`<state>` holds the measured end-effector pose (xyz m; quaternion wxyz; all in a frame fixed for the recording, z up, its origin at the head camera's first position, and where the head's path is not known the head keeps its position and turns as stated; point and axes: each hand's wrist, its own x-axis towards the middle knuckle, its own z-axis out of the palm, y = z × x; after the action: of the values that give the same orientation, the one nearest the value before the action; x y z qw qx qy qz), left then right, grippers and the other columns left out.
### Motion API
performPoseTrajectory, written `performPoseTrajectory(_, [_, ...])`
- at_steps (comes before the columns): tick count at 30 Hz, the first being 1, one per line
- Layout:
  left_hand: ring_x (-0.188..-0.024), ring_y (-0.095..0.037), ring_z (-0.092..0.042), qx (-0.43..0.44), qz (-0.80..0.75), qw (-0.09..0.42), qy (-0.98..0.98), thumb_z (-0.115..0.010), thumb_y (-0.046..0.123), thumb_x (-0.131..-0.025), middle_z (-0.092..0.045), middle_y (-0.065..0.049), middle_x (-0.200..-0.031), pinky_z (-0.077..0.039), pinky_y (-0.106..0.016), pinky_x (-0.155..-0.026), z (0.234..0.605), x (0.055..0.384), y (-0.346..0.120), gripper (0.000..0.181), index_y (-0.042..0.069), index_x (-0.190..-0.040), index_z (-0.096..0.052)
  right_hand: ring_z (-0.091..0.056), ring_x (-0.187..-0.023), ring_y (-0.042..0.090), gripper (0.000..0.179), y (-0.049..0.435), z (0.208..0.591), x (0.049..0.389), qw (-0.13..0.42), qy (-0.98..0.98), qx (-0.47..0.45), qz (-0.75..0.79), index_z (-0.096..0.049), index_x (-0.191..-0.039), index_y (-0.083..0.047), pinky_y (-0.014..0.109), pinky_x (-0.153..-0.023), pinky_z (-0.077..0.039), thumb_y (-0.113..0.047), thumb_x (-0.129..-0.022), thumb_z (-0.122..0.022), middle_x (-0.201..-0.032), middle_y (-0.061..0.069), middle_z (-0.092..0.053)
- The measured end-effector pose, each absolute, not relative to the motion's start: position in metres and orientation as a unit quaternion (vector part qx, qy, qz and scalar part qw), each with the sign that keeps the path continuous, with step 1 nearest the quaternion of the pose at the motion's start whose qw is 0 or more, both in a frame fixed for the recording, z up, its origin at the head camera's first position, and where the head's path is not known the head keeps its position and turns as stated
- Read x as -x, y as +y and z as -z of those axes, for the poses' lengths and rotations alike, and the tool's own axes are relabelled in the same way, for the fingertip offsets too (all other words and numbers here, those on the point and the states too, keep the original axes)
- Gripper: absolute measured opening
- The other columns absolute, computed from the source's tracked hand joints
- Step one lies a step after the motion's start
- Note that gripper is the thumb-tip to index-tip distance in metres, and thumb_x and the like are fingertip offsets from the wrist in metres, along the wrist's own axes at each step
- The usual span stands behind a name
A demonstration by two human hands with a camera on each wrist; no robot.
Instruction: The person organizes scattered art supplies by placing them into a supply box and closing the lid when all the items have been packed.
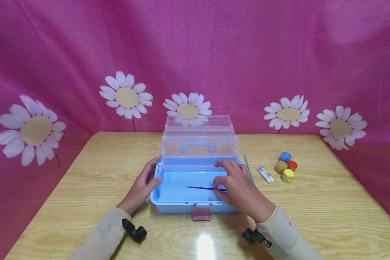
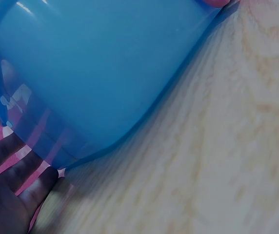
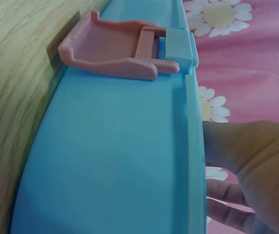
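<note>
A light blue plastic box (image 1: 159, 208) with a clear lid (image 1: 199, 144) raised at the back stands on the table. My left hand (image 1: 144, 186) holds its left wall, thumb over the rim and fingers along the outside; in the left wrist view these fingers touch the blue side. Over the box's front right part, my right hand (image 1: 238, 187) pinches a thin dark blue paintbrush (image 1: 198, 187), which points left above the box floor. A pink latch (image 3: 110, 48) hangs down at the box front. In the right wrist view the box wall hides the fingertips and paintbrush.
A thin green stick (image 1: 248, 168), perhaps another brush, lies right of the box. Beside it are small white paint tubes (image 1: 265, 174). Farther right stand several paint jars, among them a blue jar (image 1: 284, 156) and a yellow jar (image 1: 287, 176). A pink flowered cloth (image 1: 240, 72) hangs behind the table.
</note>
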<state>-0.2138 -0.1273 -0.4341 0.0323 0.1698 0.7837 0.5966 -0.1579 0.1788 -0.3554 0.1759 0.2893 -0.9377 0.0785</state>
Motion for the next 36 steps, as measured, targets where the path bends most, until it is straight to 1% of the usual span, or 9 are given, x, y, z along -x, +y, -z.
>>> performPoseTrajectory(6, [-0.141, -0.025, -0.03, -0.171, -0.599, 0.032, 0.782, -0.054, 0.029, -0.099, -0.027, 0.002, -0.156, -0.027, -0.047, -0.114, 0.4345, 0.2145, -0.1277, 0.058, 0.045, -0.147, -0.026, -0.044, -0.116, 0.027, 0.005, 0.1774, 0.3574, 0.1578, 0.186, -0.936, -0.29, -0.068, -0.079, -0.077, -0.025, 0.056, -0.094, -0.037, -0.026, -0.075, -0.083, -0.126, 0.008, -0.053])
performPoseTrajectory(14, [-0.142, -0.028, -0.029, -0.175, -0.595, 0.03, 0.783, -0.052, 0.027, -0.099, -0.026, -0.001, -0.156, -0.026, -0.048, -0.114, 0.4352, 0.2158, -0.1275, 0.058, 0.039, -0.149, -0.025, -0.041, -0.118, 0.028, 0.011, 0.1758, 0.3597, 0.1572, 0.179, -0.943, -0.273, -0.065, -0.081, -0.081, -0.024, 0.058, -0.097, -0.036, -0.029, -0.072, -0.086, -0.127, 0.007, -0.051])
performPoseTrajectory(27, [-0.141, -0.027, -0.03, -0.171, -0.595, 0.028, 0.785, -0.054, 0.028, -0.099, -0.029, 0.0, -0.155, -0.027, -0.049, -0.114, 0.4333, 0.2123, -0.1278, 0.057, 0.045, -0.147, -0.027, -0.041, -0.119, 0.03, 0.013, 0.1726, 0.3621, 0.157, 0.182, -0.944, -0.27, -0.047, -0.081, -0.082, -0.025, 0.058, -0.097, -0.037, -0.032, -0.072, -0.086, -0.128, 0.006, -0.05])
performPoseTrajectory(36, [-0.141, -0.029, -0.03, -0.175, -0.594, 0.026, 0.785, -0.052, 0.024, -0.099, -0.028, -0.003, -0.156, -0.026, -0.049, -0.114, 0.4342, 0.2145, -0.1277, 0.058, 0.04, -0.148, -0.026, -0.042, -0.119, 0.03, 0.015, 0.1736, 0.3615, 0.1571, 0.184, -0.943, -0.27, -0.056, -0.081, -0.08, -0.025, 0.059, -0.097, -0.037, -0.033, -0.07, -0.087, -0.128, 0.007, -0.051])
